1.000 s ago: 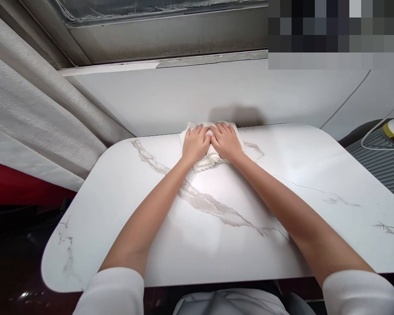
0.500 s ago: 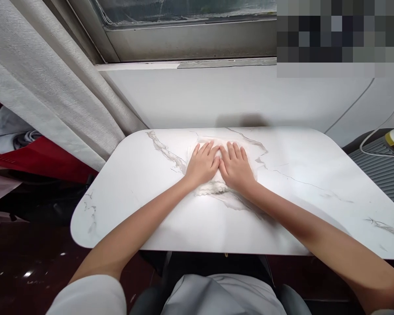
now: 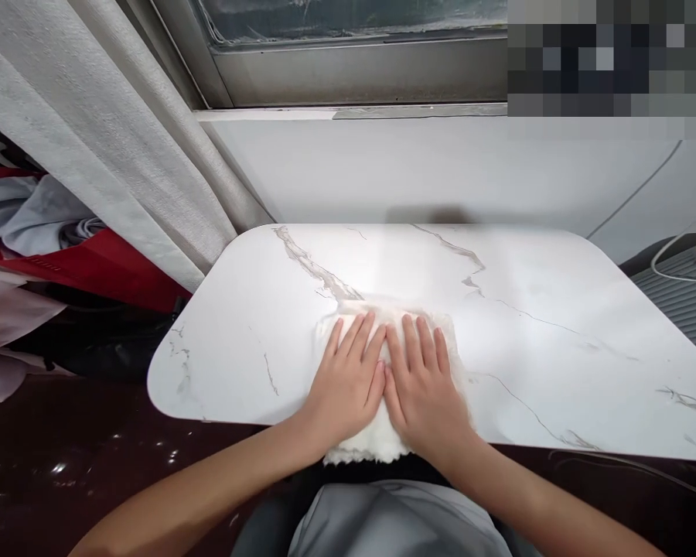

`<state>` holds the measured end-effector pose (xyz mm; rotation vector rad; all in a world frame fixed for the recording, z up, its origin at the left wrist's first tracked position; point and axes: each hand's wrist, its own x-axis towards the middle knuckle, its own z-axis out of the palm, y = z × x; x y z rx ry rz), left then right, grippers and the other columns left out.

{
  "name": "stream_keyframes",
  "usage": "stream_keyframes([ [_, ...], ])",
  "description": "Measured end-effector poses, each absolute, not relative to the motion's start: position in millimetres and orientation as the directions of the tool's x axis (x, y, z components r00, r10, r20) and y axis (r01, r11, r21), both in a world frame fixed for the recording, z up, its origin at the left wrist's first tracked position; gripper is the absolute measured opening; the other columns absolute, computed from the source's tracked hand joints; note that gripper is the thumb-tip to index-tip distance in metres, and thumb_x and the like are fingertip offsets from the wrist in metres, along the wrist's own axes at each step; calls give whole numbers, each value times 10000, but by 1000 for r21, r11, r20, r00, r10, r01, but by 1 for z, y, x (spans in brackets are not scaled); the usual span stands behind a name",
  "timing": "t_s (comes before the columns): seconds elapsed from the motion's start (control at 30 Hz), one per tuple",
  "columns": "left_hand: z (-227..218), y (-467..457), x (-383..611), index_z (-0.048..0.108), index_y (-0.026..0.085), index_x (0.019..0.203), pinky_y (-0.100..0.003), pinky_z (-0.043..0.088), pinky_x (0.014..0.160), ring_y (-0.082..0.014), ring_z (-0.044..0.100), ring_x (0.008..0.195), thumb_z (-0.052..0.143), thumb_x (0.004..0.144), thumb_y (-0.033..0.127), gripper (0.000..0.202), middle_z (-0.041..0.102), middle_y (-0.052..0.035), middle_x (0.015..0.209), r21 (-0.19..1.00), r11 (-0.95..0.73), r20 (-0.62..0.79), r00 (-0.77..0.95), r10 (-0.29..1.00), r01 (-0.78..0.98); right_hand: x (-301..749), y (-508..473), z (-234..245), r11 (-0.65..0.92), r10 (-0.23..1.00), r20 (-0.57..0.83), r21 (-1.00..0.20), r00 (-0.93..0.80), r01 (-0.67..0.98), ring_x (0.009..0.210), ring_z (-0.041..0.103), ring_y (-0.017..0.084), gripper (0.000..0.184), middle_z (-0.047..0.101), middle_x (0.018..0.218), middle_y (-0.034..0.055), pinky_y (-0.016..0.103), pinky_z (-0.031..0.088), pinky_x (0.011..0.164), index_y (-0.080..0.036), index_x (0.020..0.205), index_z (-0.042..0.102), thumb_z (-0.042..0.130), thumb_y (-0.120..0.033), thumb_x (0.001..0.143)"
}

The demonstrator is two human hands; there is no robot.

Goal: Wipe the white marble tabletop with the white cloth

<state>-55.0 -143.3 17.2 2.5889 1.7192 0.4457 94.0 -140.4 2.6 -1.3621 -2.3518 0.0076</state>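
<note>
A white fluffy cloth lies folded at the near edge of the white marble table, its near end hanging slightly over the rim. My left hand presses flat on the cloth's left half, fingers spread. Beside it, thumbs touching, my right hand presses flat on the right half. Most of the cloth is hidden under both palms.
A grey curtain hangs at the left beside a window frame. Red and grey fabric is piled at the far left. A grey ribbed appliance with a white cable stands at the right. The floor below is dark.
Both hands have slid the cloth across the table from its far edge to its near edge, staying flat on it side by side.
</note>
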Motion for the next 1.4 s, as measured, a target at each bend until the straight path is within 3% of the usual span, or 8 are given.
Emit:
stream_keyframes([
  [0.23,13,-168,-89,281,217,1531,-522,300,1194,-238,334,1437,310,957,217,574,436,-98,1507,174,-291,297,232,926,941,59,-145,8,624,773,317,-229,-549,747,1441,213,456,594,358,1516,260,706,253,1112,-35,1461,423,421,-294,926],
  [0.5,13,-139,-113,417,162,1428,-527,259,1193,-246,373,1418,240,980,254,491,469,-124,1487,196,-123,268,67,961,973,35,-85,12,767,641,298,-239,-707,595,1410,306,416,553,424,1479,254,654,181,1148,-28,1419,458,358,-317,957],
  [0.6,14,-113,-122,464,137,1373,-511,249,1192,-247,388,1408,228,974,250,477,480,-137,1477,190,-98,257,46,965,977,23,-60,10,746,666,315,-259,-677,613,1390,341,389,519,451,1459,238,618,172,1161,-47,1386,489,352,-297,953],
  [1.1,15,77,-149,543,203,1292,-330,227,1177,-155,465,1321,328,948,202,406,564,-28,1404,279,-168,266,92,960,945,-12,99,0,554,825,388,-407,-411,727,1306,423,292,430,550,1351,152,470,183,1176,-121,1276,571,393,-266,912],
  [1.27,15,110,-156,583,214,1252,-318,277,1143,-179,532,1232,351,936,194,392,633,-15,1307,301,-225,298,133,945,927,-20,126,-3,534,825,432,-390,-363,750,1253,451,309,412,591,1282,150,513,233,1133,-150,1241,589,366,-257,911],
  [1.4,14,125,-165,603,214,1234,-317,338,1095,-195,569,1163,365,933,200,385,666,-13,1248,309,-256,324,152,934,916,-30,134,-3,494,838,429,-332,-337,804,1211,457,326,427,607,1214,176,509,237,1116,-110,1227,595,330,-242,918],
])
